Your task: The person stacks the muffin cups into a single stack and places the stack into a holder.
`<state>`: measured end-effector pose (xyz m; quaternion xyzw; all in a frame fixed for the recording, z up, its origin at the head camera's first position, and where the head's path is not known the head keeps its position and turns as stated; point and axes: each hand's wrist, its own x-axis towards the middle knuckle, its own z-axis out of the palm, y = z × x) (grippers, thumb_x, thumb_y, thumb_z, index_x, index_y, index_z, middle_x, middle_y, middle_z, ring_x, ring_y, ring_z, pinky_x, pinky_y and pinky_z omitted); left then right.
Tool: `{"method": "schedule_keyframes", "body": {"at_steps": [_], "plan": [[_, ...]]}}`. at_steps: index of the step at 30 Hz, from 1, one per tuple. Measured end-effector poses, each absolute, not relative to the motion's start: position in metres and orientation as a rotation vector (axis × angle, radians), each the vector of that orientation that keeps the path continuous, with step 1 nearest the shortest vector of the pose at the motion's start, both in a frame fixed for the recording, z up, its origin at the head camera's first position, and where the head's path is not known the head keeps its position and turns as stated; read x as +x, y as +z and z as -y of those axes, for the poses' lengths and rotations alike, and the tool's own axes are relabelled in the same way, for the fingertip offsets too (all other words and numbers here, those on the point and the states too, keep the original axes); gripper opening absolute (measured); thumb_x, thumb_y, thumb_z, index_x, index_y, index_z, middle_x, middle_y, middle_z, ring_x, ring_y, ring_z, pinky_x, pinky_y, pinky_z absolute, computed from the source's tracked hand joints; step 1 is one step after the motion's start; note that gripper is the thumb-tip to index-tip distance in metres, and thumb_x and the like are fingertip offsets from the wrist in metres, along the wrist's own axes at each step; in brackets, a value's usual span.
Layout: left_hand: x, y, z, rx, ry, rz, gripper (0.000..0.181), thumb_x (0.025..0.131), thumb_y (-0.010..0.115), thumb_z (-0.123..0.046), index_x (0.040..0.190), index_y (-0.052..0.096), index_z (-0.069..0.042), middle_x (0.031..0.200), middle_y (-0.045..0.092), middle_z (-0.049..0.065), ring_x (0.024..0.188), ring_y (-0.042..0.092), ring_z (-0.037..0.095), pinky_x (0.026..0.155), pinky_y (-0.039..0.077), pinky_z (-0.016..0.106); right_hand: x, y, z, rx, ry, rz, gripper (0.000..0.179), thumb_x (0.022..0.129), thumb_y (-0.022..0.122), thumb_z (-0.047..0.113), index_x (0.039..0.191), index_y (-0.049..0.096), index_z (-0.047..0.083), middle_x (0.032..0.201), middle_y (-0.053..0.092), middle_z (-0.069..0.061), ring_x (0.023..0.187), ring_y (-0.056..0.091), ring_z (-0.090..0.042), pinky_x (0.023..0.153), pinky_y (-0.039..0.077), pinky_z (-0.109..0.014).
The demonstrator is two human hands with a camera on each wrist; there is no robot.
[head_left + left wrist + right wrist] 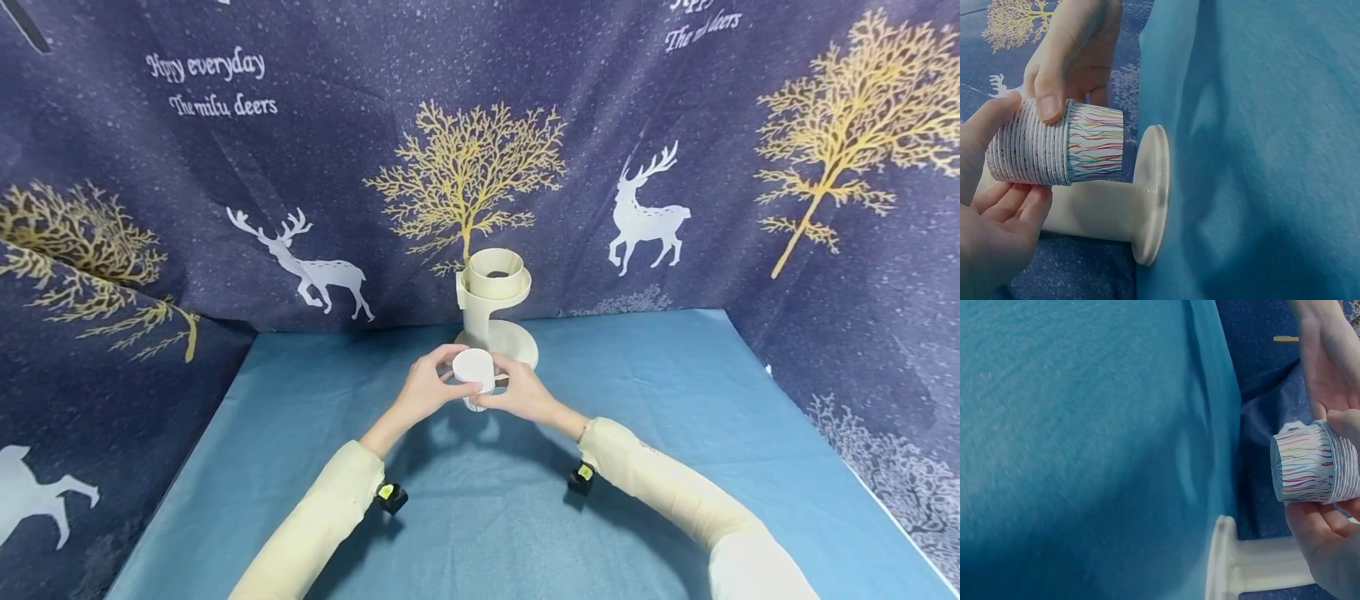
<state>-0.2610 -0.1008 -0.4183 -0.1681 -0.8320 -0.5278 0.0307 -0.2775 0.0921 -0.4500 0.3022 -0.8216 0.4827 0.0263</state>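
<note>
A nested stack of paper cups (474, 367), white with thin coloured wavy lines, is held between both hands above the table. Its rims face up, and the patterned wall of the lowest cup (1096, 140) shows below them. My left hand (429, 387) grips the stack from the left, thumb in front and fingers around the side. From the right, my right hand (528, 393) grips it likewise, its thumb (1049, 103) across the rims. Just behind the hands stands a cream cup stand (476, 321) with a ring holder on top and a round base (1152, 194).
Blue cloth covers the table (495, 517). Dark blue fabric (322, 158) with deer and golden trees hangs behind and at both sides. Small black devices (392, 497) sit beneath the forearms near the cuffs.
</note>
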Motion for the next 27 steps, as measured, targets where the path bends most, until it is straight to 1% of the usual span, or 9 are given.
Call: {"method": "schedule_keyframes", "body": {"at_steps": [3,6,9,14,18,21,24,27], "plan": [[-0.263,-0.417,0.098,-0.539,-1.650,2.561,0.057,0.068,0.081,-0.026,0.119,0.056,-0.018,0.112,0.060,0.006,0.103,0.057,0.021,0.091,0.047,0.037,-0.278,-0.447,-0.095,0.927,1.505,2.544,0.059,0.073,0.077,0.026,0.124,0.052,0.011,0.112,0.061,-0.005,0.095,0.063,-0.022,0.077,0.052,-0.025],[-0.264,-0.415,0.095,-0.560,-1.684,2.558,0.059,0.069,0.080,-0.022,0.121,0.056,-0.015,0.114,0.059,0.010,0.105,0.057,0.025,0.093,0.045,0.040,-0.279,-0.445,-0.099,0.921,1.518,2.553,0.060,0.072,0.077,0.024,0.125,0.052,0.010,0.111,0.062,-0.006,0.095,0.063,-0.023,0.076,0.052,-0.026],[-0.260,-0.405,0.091,-0.591,-1.717,2.553,0.060,0.070,0.079,-0.016,0.123,0.054,-0.009,0.116,0.058,0.015,0.104,0.056,0.029,0.093,0.044,0.045,-0.280,-0.442,-0.103,0.917,1.536,2.555,0.059,0.073,0.077,0.021,0.125,0.051,0.008,0.109,0.062,-0.007,0.093,0.063,-0.022,0.076,0.053,-0.027],[-0.250,-0.384,0.086,-0.650,-1.755,2.535,0.059,0.072,0.077,-0.009,0.125,0.051,-0.002,0.117,0.058,0.019,0.102,0.056,0.031,0.093,0.043,0.048,-0.282,-0.437,-0.108,0.910,1.545,2.542,0.058,0.073,0.077,0.020,0.123,0.052,0.007,0.105,0.062,-0.008,0.090,0.063,-0.019,0.075,0.053,-0.030],[-0.250,-0.379,0.085,-0.642,-1.769,2.527,0.058,0.072,0.076,-0.009,0.124,0.052,-0.003,0.116,0.059,0.018,0.100,0.057,0.031,0.094,0.043,0.049,-0.284,-0.433,-0.110,0.922,1.586,2.545,0.057,0.074,0.077,0.023,0.123,0.052,0.008,0.107,0.061,-0.007,0.094,0.063,-0.019,0.078,0.053,-0.032],[-0.254,-0.380,0.085,-0.631,-1.757,2.540,0.057,0.072,0.077,-0.011,0.124,0.053,-0.005,0.117,0.059,0.016,0.099,0.058,0.029,0.094,0.043,0.047,-0.284,-0.430,-0.112,0.940,1.622,2.565,0.057,0.075,0.075,0.025,0.125,0.050,0.010,0.111,0.060,-0.007,0.098,0.061,-0.019,0.082,0.051,-0.034],[-0.263,-0.389,0.085,-0.645,-1.754,2.538,0.059,0.071,0.078,-0.013,0.123,0.053,-0.007,0.117,0.059,0.014,0.100,0.058,0.028,0.093,0.044,0.045,-0.284,-0.427,-0.115,0.958,1.640,2.587,0.059,0.077,0.074,0.025,0.128,0.048,0.011,0.115,0.058,-0.007,0.102,0.060,-0.020,0.085,0.050,-0.034],[-0.271,-0.399,0.085,-0.657,-1.755,2.526,0.060,0.069,0.080,-0.016,0.123,0.054,-0.011,0.118,0.059,0.011,0.102,0.058,0.026,0.093,0.045,0.043,-0.284,-0.424,-0.117,0.956,1.643,2.604,0.061,0.077,0.074,0.023,0.131,0.046,0.012,0.119,0.056,-0.007,0.105,0.060,-0.022,0.086,0.050,-0.031]]}}
